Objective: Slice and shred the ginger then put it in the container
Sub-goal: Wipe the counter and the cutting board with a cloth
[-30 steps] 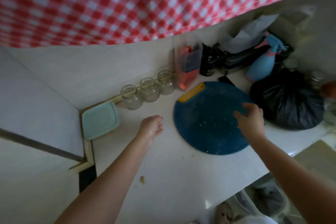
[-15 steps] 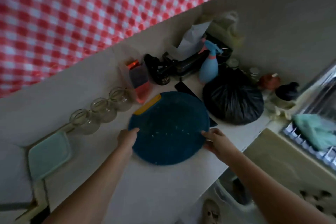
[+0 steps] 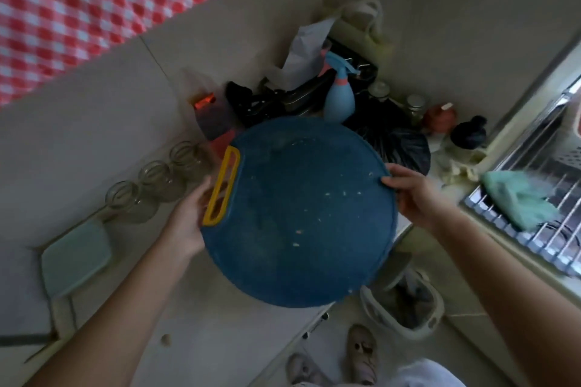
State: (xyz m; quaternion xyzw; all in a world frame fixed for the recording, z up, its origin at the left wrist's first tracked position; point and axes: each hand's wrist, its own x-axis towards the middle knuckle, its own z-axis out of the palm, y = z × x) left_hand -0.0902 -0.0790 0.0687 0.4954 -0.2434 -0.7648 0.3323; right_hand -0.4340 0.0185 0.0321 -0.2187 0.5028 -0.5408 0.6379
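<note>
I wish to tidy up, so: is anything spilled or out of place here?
Yes. A small tan scrap lies alone on the counter, and pale bits cling to the blue cutting board.

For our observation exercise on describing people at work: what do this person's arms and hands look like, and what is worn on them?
Nothing is worn on them. The left forearm and right forearm are bare as far as the frame shows, with no sleeve. The left hand and right hand have no glove; no watch, bracelet or ring shows, though the picture is soft.
</note>
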